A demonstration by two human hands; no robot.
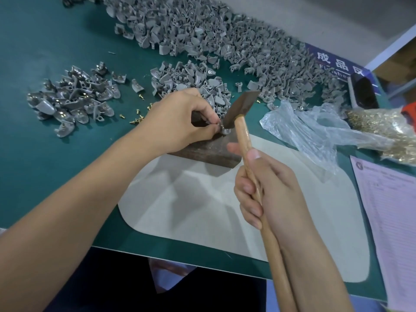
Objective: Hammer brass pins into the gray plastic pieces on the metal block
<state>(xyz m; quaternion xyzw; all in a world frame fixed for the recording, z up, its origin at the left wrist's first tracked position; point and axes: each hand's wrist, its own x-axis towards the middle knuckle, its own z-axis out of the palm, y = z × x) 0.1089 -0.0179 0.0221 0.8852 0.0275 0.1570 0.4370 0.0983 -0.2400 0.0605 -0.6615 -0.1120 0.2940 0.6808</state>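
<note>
My left hand (180, 118) pinches a gray plastic piece (225, 131) on top of the dark metal block (209, 152). My right hand (267, 190) grips the wooden handle of a hammer (244, 134). The dark hammer head (240, 109) is down at the plastic piece, right beside my left fingertips. Any pin in the piece is hidden by the fingers and the hammer head. Loose brass pins (138, 115) lie on the green mat to the left of the block.
A large heap of gray plastic pieces (225, 41) fills the back of the table. A smaller pile with pins fitted (74, 100) lies at left. A plastic bag of brass pins (380, 129) sits at right, papers (389, 210) below it. A gray pad (202, 210) underlies the block.
</note>
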